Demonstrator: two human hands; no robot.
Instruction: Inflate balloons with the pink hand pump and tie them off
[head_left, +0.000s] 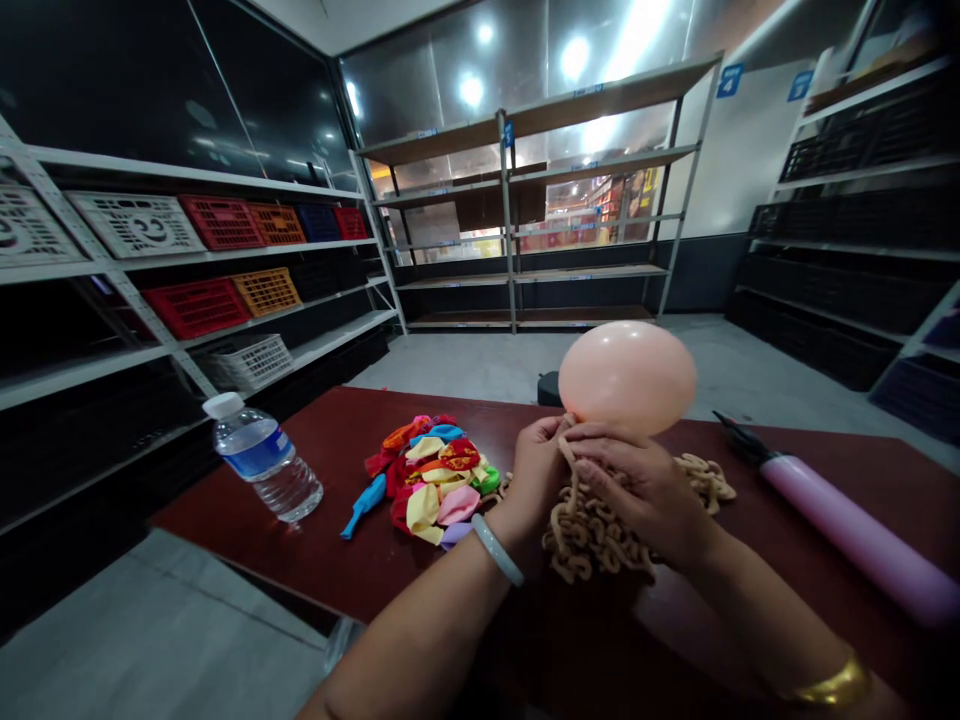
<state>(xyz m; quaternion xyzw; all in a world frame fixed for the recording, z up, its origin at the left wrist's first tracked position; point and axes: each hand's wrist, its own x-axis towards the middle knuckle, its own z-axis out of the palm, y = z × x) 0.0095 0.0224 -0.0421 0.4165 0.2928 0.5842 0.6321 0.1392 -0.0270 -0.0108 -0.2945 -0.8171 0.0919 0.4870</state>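
Observation:
A peach-coloured inflated balloon (pixel 628 375) stands above my hands, its neck at my fingertips. My left hand (pixel 538 462) is closed, pinching the balloon's neck. My right hand (pixel 645 485) is closed beside it, with the brown cord (pixel 571 462) running up between its fingers. Below both hands the rest of the cord lies in a loose, curly heap (pixel 600 545) on the table, partly covered by my right hand. Left of my hands is a pile of uninflated balloons (pixel 439 475) in several colours.
A water bottle (pixel 262 460) stands at the left of the dark red table (pixel 337 440). On the right lies a pink balloon pump (pixel 847 525) with a black nozzle. Behind are metal shelves (pixel 517 270) and colourful crates (pixel 221 222).

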